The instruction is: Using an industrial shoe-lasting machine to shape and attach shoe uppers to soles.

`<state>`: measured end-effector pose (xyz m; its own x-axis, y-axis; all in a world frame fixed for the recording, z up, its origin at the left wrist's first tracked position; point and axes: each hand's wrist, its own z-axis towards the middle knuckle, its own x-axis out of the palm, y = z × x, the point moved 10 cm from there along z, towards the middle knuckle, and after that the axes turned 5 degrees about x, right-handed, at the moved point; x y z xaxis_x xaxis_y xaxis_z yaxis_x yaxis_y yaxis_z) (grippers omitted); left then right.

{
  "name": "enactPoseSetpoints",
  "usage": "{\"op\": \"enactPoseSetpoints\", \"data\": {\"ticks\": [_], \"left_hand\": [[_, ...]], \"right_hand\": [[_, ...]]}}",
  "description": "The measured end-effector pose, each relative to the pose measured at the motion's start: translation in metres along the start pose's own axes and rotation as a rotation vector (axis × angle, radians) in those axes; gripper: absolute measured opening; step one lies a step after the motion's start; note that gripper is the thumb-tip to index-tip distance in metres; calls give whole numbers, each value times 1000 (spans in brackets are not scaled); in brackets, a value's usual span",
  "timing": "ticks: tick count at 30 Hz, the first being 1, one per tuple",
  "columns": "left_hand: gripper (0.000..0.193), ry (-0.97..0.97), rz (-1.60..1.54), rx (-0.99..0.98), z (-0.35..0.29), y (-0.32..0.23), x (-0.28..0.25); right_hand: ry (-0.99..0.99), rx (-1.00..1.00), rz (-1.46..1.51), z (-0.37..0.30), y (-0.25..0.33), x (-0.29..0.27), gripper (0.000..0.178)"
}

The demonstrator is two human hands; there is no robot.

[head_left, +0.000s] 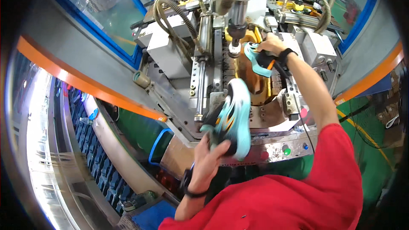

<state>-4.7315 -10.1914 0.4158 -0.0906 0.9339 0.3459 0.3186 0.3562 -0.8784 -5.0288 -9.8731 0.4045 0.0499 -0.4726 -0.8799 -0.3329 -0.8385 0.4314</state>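
My left hand (206, 158) is closed around the heel end of a teal, white and black sneaker (242, 121) with orange accents. That sneaker is held in front of the machine, toe pointing away from me, slightly blurred. My right hand (272, 44) reaches into the press and grips a second teal and black sneaker (257, 64). This one sits at the yellow-edged cradle (269, 86), beneath the vertical press rod (237, 25); the palm side of my hand and part of the shoe are hidden.
Steel cylinders (199, 89) and grey blocks (169, 55) flank the cradle, with looped hoses (164, 6) above. Red, green (287, 151) and blue buttons line the front panel. An orange-edged frame (98, 91) curves around the left, beside a conveyor (96, 157) of dark pieces.
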Motion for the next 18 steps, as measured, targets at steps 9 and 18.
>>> {"op": "enactPoseSetpoints", "data": {"ticks": [9, 18], "left_hand": [[40, -708, -67, 248, -218, 12, -172], [33, -1158, -22, 141, -329, 113, -169]], "right_hand": [[-341, -143, -82, 25, 26, 113, 35], [-133, -727, 241, -222, 88, 81, 32]]}}
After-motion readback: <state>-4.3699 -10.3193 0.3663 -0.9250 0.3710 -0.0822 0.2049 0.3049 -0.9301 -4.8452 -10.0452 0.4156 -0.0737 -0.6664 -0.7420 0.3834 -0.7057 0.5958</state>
